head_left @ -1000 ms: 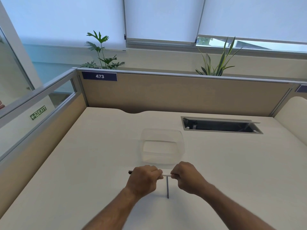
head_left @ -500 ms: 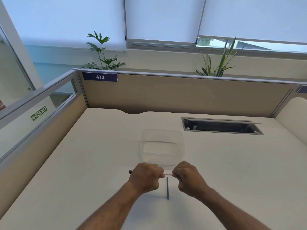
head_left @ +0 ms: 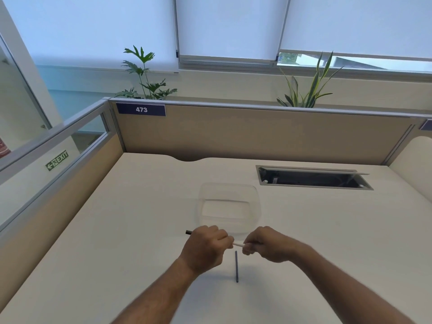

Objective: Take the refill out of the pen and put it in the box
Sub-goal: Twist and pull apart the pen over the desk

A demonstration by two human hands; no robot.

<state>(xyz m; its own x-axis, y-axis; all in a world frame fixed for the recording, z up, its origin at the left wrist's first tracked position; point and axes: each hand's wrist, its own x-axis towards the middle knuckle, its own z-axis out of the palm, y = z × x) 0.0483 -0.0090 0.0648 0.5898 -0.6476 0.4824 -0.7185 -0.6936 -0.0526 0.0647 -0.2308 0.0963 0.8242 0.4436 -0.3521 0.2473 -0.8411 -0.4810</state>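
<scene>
Both hands hold a white pen (head_left: 238,243) level above the desk, just in front of the clear plastic box (head_left: 256,202). My left hand (head_left: 205,246) is fisted around the pen's left part, and its dark end (head_left: 188,232) sticks out past the knuckles. My right hand (head_left: 268,244) pinches the right end. Only a short white stretch shows between the hands. A thin dark stick (head_left: 236,266), possibly a refill, lies on the desk below the hands, pointing toward me. The box looks empty.
An open cable hatch (head_left: 313,180) is cut into the desk at the back right. Beige partition walls (head_left: 257,134) close the desk at the back and left. Two plants stand behind the partition.
The hands have shifted very slightly and the visible white gap of pen between them looks about the same. The dark stick on the desk has not moved.
</scene>
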